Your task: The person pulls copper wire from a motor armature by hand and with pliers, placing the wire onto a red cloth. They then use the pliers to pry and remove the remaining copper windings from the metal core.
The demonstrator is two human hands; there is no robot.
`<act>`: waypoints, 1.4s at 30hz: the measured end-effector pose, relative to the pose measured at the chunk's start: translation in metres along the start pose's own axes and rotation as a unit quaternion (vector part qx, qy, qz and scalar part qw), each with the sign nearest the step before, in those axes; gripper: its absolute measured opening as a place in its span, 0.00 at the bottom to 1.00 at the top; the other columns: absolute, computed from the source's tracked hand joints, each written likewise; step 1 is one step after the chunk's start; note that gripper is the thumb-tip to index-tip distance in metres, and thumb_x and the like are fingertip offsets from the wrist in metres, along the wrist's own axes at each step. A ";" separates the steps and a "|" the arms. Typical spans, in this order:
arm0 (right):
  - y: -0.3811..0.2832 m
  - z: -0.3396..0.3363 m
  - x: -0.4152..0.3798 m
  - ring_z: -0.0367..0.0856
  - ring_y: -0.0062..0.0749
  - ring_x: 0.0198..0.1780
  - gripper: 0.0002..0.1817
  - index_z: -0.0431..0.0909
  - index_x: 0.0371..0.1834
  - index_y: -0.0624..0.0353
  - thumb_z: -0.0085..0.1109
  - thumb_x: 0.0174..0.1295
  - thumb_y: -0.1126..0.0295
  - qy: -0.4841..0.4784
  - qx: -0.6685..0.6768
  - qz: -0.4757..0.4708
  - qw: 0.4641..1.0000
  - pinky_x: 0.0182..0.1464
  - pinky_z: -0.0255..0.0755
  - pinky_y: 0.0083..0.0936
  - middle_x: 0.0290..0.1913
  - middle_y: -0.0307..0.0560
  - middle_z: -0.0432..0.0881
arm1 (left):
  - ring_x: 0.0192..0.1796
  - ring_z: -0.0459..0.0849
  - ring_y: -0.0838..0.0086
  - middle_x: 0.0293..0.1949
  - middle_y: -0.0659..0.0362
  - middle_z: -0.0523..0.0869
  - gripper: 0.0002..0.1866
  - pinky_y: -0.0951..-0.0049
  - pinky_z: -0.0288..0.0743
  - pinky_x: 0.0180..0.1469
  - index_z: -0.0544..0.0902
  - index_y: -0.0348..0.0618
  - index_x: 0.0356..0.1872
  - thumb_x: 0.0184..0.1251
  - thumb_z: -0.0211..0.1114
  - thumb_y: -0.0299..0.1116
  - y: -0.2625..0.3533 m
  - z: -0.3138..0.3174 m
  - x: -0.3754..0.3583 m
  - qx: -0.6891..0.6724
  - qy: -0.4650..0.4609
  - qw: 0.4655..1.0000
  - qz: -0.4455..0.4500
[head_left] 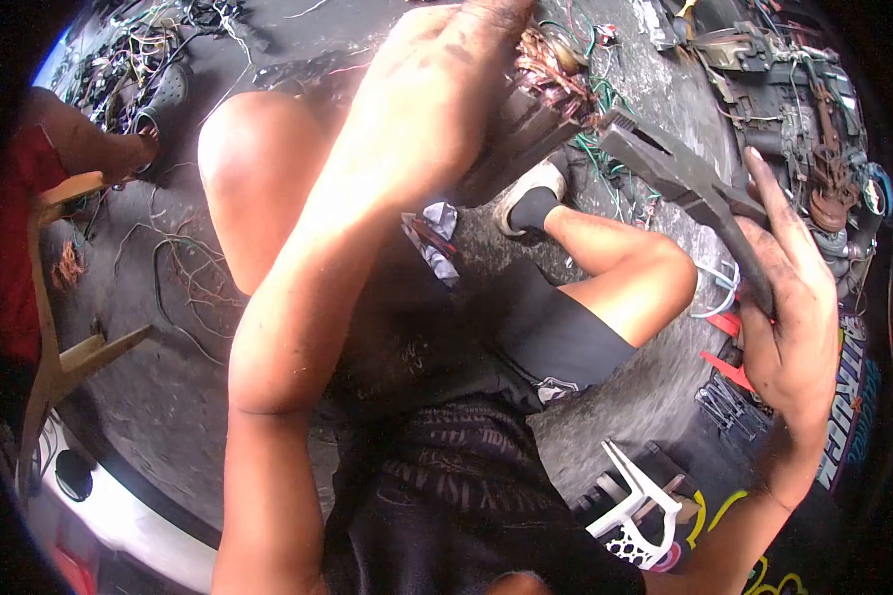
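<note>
My right hand point(799, 297) is wrapped round the handle of dark metal pliers point(655, 164), with one finger stretched along the outer side. The pliers point up and left, their jaws close to a dark, blocky metal piece point(531, 139) and a tangle of copper wire point(556, 74). My left hand point(442, 74) reaches across the upper middle, its back toward me. Its fingers run out at the top edge, so I cannot tell what they hold. The blocky piece shows from behind this hand and wrist.
Loose wires point(184, 288) lie on the dark floor at left, near a grey clog point(164, 99). Metal parts point(784, 109) are heaped at upper right. A white plastic frame point(645, 506) and small metal pieces point(729, 407) lie at lower right. A wooden piece point(79, 362) stands at left beside another person's leg point(94, 139).
</note>
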State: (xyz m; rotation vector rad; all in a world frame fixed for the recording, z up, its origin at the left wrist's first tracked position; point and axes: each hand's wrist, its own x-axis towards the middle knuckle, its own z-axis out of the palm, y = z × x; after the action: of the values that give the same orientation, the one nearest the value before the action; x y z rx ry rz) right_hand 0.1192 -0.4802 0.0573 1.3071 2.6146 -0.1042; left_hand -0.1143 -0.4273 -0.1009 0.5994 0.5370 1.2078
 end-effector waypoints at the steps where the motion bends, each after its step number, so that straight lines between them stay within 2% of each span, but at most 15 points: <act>1: 0.000 -0.004 0.001 0.75 0.58 0.62 0.27 0.75 0.49 0.74 0.48 0.38 0.86 -0.010 0.000 -0.007 1.000 0.65 0.65 0.39 0.68 0.69 0.68 | 0.31 0.80 0.79 0.27 0.59 0.81 0.22 0.75 0.73 0.30 0.79 0.40 0.46 0.75 0.52 0.51 -0.005 -0.001 0.002 0.145 0.005 0.987 0.074; 5: -0.004 -0.022 0.008 0.74 0.60 0.63 0.28 0.75 0.50 0.74 0.48 0.38 0.83 -0.067 -0.050 -0.012 0.996 0.67 0.62 0.41 0.67 0.68 0.69 | 0.28 0.74 0.80 0.24 0.63 0.76 0.20 0.77 0.70 0.33 0.80 0.42 0.41 0.74 0.54 0.51 0.046 0.020 -0.021 -0.086 0.045 0.977 -0.192; 9: -0.006 -0.036 0.014 0.76 0.58 0.58 0.29 0.75 0.51 0.72 0.48 0.38 0.81 -0.099 -0.058 -0.016 0.993 0.64 0.65 0.40 0.60 0.66 0.75 | 0.26 0.68 0.81 0.21 0.66 0.72 0.22 0.75 0.62 0.30 0.80 0.41 0.33 0.74 0.56 0.52 0.041 0.012 -0.016 0.050 -0.102 0.980 -0.165; 11: 0.001 -0.038 0.011 0.76 0.57 0.57 0.31 0.73 0.56 0.70 0.50 0.40 0.85 -0.095 -0.031 -0.067 0.993 0.62 0.66 0.39 0.57 0.63 0.76 | 0.27 0.70 0.80 0.23 0.65 0.75 0.23 0.74 0.63 0.30 0.80 0.37 0.33 0.75 0.55 0.50 0.021 0.041 -0.025 0.308 0.120 0.944 -0.023; 15: -0.006 -0.043 0.008 0.77 0.57 0.54 0.36 0.67 0.64 0.66 0.56 0.45 0.91 -0.060 -0.124 -0.055 0.989 0.60 0.68 0.41 0.56 0.62 0.77 | 0.28 0.71 0.79 0.24 0.62 0.77 0.23 0.75 0.65 0.33 0.80 0.34 0.36 0.77 0.52 0.48 0.035 0.011 -0.017 0.338 -0.013 0.936 -0.100; 18: -0.009 -0.031 0.017 0.77 0.59 0.54 0.35 0.67 0.64 0.67 0.54 0.46 0.90 -0.095 0.005 -0.008 0.995 0.60 0.68 0.42 0.56 0.63 0.76 | 0.34 0.78 0.75 0.30 0.56 0.82 0.27 0.75 0.72 0.40 0.81 0.31 0.44 0.70 0.60 0.53 0.032 0.017 -0.020 0.287 -0.070 0.951 -0.095; 20: -0.014 -0.017 0.016 0.76 0.61 0.55 0.35 0.66 0.64 0.69 0.53 0.46 0.90 -0.087 -0.039 0.110 0.989 0.60 0.68 0.43 0.56 0.65 0.76 | 0.43 0.82 0.68 0.38 0.47 0.85 0.38 0.71 0.75 0.50 0.77 0.25 0.53 0.59 0.71 0.56 0.011 0.041 -0.029 0.517 0.158 0.838 0.072; 21: -0.001 -0.006 0.012 0.77 0.62 0.55 0.33 0.66 0.62 0.71 0.52 0.46 0.89 -0.034 -0.089 -0.021 0.995 0.59 0.69 0.43 0.55 0.68 0.76 | 0.43 0.82 0.68 0.38 0.47 0.85 0.38 0.71 0.75 0.50 0.77 0.25 0.53 0.59 0.71 0.56 0.010 0.037 -0.028 0.518 0.158 0.838 0.073; 24: 0.015 0.016 0.003 0.79 0.62 0.52 0.28 0.70 0.56 0.72 0.53 0.45 0.89 0.008 -0.042 -0.050 0.998 0.57 0.72 0.42 0.50 0.67 0.79 | 0.33 0.80 0.69 0.31 0.52 0.83 0.29 0.74 0.72 0.37 0.78 0.31 0.44 0.60 0.69 0.53 0.018 0.007 -0.016 0.199 -0.043 0.979 -0.007; 27: 0.012 0.040 0.006 0.80 0.63 0.49 0.24 0.72 0.52 0.72 0.54 0.47 0.89 0.066 0.013 0.002 0.998 0.54 0.73 0.41 0.47 0.66 0.79 | 0.22 0.77 0.69 0.25 0.56 0.80 0.22 0.77 0.69 0.24 0.79 0.38 0.35 0.61 0.68 0.50 0.024 -0.015 -0.008 -0.148 -0.238 0.956 -0.087; 28: 0.012 0.048 0.008 0.81 0.62 0.46 0.21 0.73 0.50 0.73 0.55 0.49 0.88 0.094 0.022 -0.008 0.995 0.52 0.74 0.40 0.46 0.66 0.80 | 0.22 0.77 0.69 0.25 0.56 0.80 0.22 0.77 0.69 0.24 0.79 0.38 0.35 0.61 0.68 0.50 0.021 -0.011 -0.008 -0.145 -0.239 0.957 -0.084; 31: 0.009 0.065 0.011 0.81 0.62 0.44 0.19 0.72 0.49 0.73 0.55 0.50 0.86 0.111 0.032 -0.012 0.993 0.50 0.75 0.40 0.44 0.66 0.79 | 0.23 0.83 0.66 0.26 0.52 0.82 0.24 0.71 0.78 0.23 0.78 0.42 0.40 0.63 0.61 0.56 0.014 0.005 -0.005 -0.177 0.058 0.980 -0.069; 33: 0.013 0.081 0.007 0.81 0.62 0.44 0.19 0.73 0.49 0.73 0.54 0.50 0.85 0.148 0.053 -0.019 0.987 0.49 0.75 0.40 0.43 0.64 0.79 | 0.25 0.84 0.64 0.27 0.49 0.82 0.26 0.68 0.82 0.25 0.77 0.44 0.43 0.62 0.60 0.59 0.018 -0.006 0.000 -0.219 -0.070 0.973 -0.004; 39: 0.003 0.074 0.000 0.81 0.58 0.45 0.19 0.74 0.46 0.69 0.55 0.47 0.87 0.214 0.182 0.137 0.950 0.47 0.74 0.42 0.40 0.61 0.78 | 0.22 0.82 0.61 0.26 0.49 0.82 0.29 0.63 0.77 0.22 0.77 0.42 0.46 0.63 0.60 0.60 0.021 -0.007 -0.003 -0.059 0.073 0.995 -0.023; 42: 0.019 0.048 0.000 0.81 0.54 0.49 0.20 0.75 0.47 0.67 0.58 0.48 0.88 0.110 0.070 -0.038 0.991 0.51 0.74 0.38 0.44 0.58 0.80 | 0.23 0.82 0.61 0.26 0.49 0.82 0.30 0.64 0.77 0.22 0.78 0.39 0.42 0.62 0.61 0.61 0.019 -0.004 -0.005 -0.142 0.046 0.989 -0.012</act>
State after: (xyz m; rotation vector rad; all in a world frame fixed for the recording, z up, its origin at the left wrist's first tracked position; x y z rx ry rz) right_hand 0.1424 -0.4765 0.0115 1.3339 2.8908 -0.1680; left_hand -0.1314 -0.4267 -0.0904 0.2943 0.4378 1.2654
